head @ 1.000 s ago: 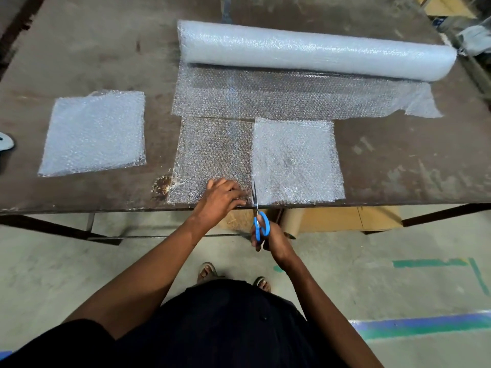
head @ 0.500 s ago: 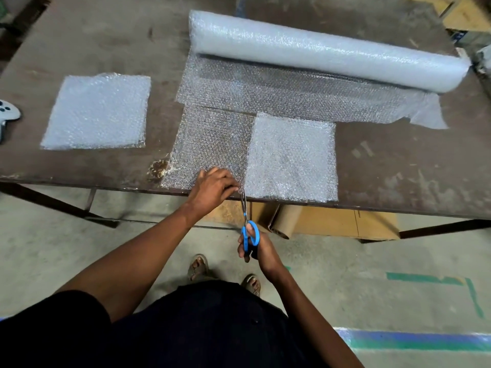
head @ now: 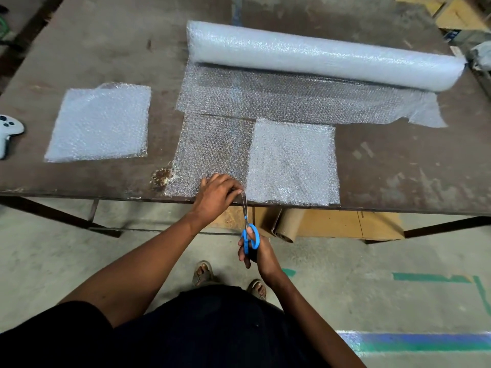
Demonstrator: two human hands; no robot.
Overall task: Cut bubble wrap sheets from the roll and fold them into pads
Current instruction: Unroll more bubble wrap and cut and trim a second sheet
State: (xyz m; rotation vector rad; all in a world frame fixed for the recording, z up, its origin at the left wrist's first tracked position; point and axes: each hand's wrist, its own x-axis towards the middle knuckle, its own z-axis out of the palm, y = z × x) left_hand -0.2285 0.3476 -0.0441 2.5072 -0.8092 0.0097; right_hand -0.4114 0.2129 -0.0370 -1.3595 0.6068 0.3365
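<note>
A bubble wrap roll [head: 324, 55] lies across the far side of the brown table [head: 398, 168], its loose end spread toward me. A single-layer sheet [head: 212, 150] reaches the near edge, with a folded pad [head: 292, 160] on its right half. Another folded pad [head: 101, 123] lies at the left. My left hand [head: 218, 193] presses on the sheet's near edge. My right hand [head: 255, 251] grips blue-handled scissors [head: 248, 232] below the table edge, blades pointing up at the sheet's near edge beside my left fingers.
A white game controller [head: 8, 131] sits at the table's left edge. Cardboard boxes and a cardboard tube [head: 289, 224] lie under the table. More boxes stand at the far right. Green and blue tape marks the concrete floor.
The camera view shifted slightly. My right hand with the scissors has dropped a little below the table edge; the left hand stays on the sheet.
</note>
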